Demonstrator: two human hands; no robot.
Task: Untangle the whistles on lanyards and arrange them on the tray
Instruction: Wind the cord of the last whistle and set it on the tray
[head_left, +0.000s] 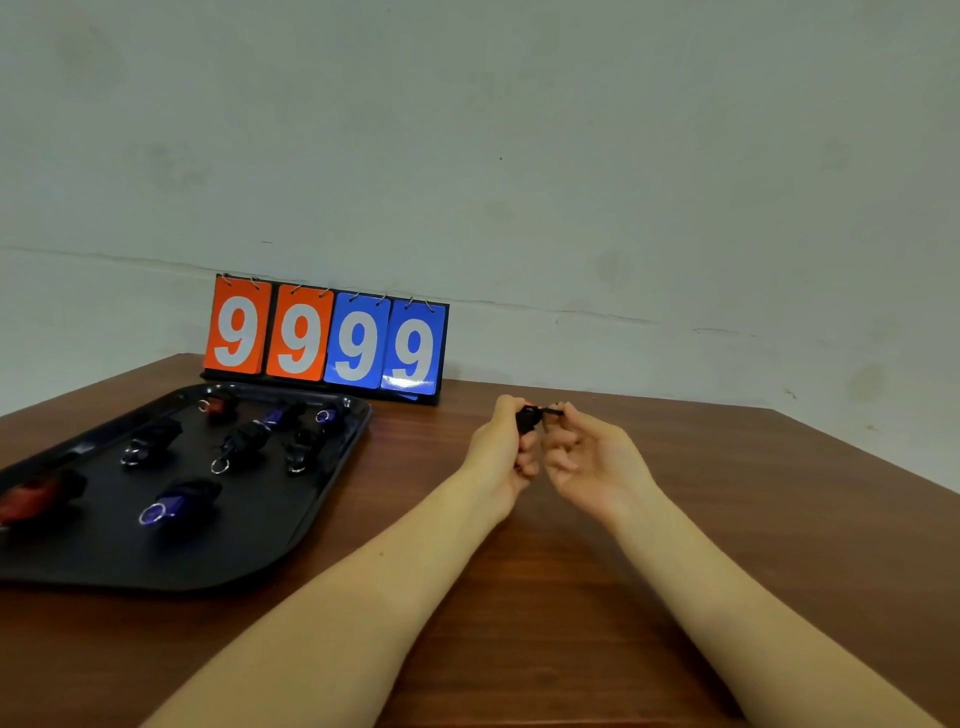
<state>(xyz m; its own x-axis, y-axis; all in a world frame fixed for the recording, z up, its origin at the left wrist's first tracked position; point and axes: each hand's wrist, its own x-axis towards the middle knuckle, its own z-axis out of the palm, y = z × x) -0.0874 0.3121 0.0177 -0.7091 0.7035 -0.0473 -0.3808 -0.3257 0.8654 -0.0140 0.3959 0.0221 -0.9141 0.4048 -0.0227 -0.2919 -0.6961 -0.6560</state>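
We judge the last whistle (527, 420) is being wound: left hand (498, 447) grasps it, right hand (587, 457) pinches its lanyard (551, 412), tray (291, 514) next.

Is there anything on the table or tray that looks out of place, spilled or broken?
Nothing stands out. The whistles lie apart on the black tray, nothing spilled. Both hands, left and right, hold one more whistle above the table. The scoreboard stands upright.

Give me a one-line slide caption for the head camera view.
Both hands, left and right, work a black whistle above the table, beside a tray of wound whistles.
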